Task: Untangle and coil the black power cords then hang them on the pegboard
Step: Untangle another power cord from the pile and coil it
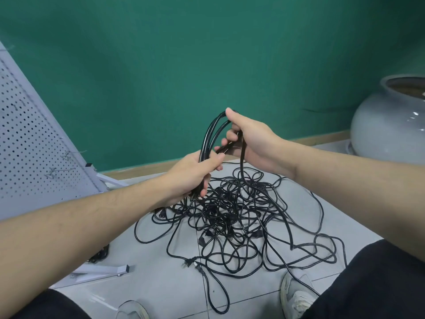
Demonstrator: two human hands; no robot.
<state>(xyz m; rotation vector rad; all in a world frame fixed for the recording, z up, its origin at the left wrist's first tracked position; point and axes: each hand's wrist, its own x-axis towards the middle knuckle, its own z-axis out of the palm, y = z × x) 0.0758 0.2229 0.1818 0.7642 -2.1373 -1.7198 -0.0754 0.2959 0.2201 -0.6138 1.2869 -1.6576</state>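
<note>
A tangled heap of black power cords (239, 217) lies on the grey tiled floor in front of me. Above it I hold a partly coiled black cord (210, 134) in several loops. My left hand (195, 173) grips the lower end of the loops. My right hand (248, 137) grips their top, and a strand drops from it into the heap. A plug (188, 263) lies loose at the heap's near edge. The white pegboard (30, 143) stands tilted at the left, with wire hooks (66, 155) on it.
A large glazed grey pot (388, 120) stands at the right by the green wall (207, 54). The pegboard's white metal foot (108, 271) lies on the floor at lower left. My knees in black trousers and a white shoe (296, 293) fill the bottom.
</note>
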